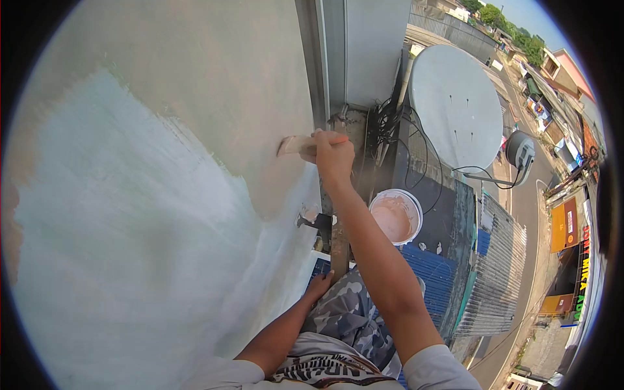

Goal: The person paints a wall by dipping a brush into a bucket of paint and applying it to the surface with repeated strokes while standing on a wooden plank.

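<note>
My right hand [334, 158] is closed around the handle of a paintbrush [298, 145], whose bristles touch the wall [162, 247] near its edge. Wet pinkish-beige paint covers the upper part of the wall, while its lower part is pale bluish white. Low beside my legs, my left hand [318, 286] grips the near end of a brown beam [339, 244]; some of its fingers are hidden. A white bucket [416, 224] with pinkish paint inside stands to the right of the beam, beside my right forearm.
A large grey satellite dish [455, 107] stands at the right, with tangled black cables [388, 123] beside it. A dark metal bracket [315, 221] juts out near the wall's edge. Corrugated roofs [497, 260] and a street [534, 195] lie far below.
</note>
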Demonstrator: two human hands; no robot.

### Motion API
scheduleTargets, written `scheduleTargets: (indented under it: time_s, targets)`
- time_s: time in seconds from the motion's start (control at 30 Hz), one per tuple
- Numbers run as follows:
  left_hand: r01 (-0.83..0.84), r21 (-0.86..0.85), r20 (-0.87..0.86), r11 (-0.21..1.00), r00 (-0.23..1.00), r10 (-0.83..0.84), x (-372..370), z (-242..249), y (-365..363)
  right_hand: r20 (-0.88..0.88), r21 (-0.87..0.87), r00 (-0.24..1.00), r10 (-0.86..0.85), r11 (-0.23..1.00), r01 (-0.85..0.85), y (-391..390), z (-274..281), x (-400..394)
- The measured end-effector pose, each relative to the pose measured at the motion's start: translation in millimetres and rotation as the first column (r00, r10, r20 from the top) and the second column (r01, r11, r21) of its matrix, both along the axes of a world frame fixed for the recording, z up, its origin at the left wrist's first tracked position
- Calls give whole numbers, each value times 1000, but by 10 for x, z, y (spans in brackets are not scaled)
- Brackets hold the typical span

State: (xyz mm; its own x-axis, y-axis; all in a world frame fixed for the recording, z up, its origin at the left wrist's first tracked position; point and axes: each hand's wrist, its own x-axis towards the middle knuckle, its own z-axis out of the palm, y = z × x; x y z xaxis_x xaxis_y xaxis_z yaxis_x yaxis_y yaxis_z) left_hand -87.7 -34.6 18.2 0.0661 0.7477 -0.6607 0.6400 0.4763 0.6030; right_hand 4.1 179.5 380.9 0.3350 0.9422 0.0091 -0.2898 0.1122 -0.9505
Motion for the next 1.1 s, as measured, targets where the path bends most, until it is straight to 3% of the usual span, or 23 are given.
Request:
scheduleTargets:
  time_s: [0.07, 0.1, 0.2, 0.23, 0.33, 0.43, 0.53, 0.63, 0.7, 0.83, 0.93, 1.03, 1.1]
  targets:
    - [-54, -122, 196, 991, 978, 77, -172, -11, -161, -307, 237, 947, 88, 971, -13, 179, 403, -11]
    - [-74, -192, 290, 979, 948, 128, -253, -40, -275, -320, 332, 939, 126, 943, -13, 148, 710, 66]
    - [28, -194, 200, 981, 980, 12, -499, 91, -400, -283, 586, 940, 190, 810, 12, 9, 1434, 280]
    - [47, -213, 164, 976, 986, -12, -558, 186, -413, -280, 584, 945, 171, 811, 26, -51, 1449, 309]
    - [-97, -368, 253, 925, 947, 200, -724, 338, -537, -278, 500, 956, 99, 864, 56, -276, 1289, 321]
    - [-188, -414, 258, 890, 914, 313, -845, 276, -692, -230, 236, 973, 1, 970, 55, -368, 356, 129]
    - [-221, -412, 224, 884, 916, 333, -896, 264, -781, 0, -59, 999, 41, 997, -41, -512, -281, -51]
    - [-139, -368, 210, 919, 951, 228, -909, 234, -801, 22, -138, 998, 65, 989, -61, -497, -335, -206]
    - [-124, -293, 196, 948, 963, 187, -910, 189, -841, -48, -48, 997, 58, 997, -60, -327, -124, -258]
    - [-32, -197, 161, 980, 985, 64, -866, 197, -852, -311, 411, 936, 162, 911, -21, -318, 1076, -17]
    - [32, -176, 96, 984, 995, -15, -852, 71, -829, -253, 502, 960, 117, 864, 27, -421, 1480, 178]
    - [73, -166, 71, 983, 996, -62, -855, -155, -848, -253, 416, 966, 53, 907, 59, -456, 1077, 186]
    - [66, -184, 97, 981, 994, -49, -898, -257, -897, -266, 235, 964, -10, 969, 75, -450, 506, 112]
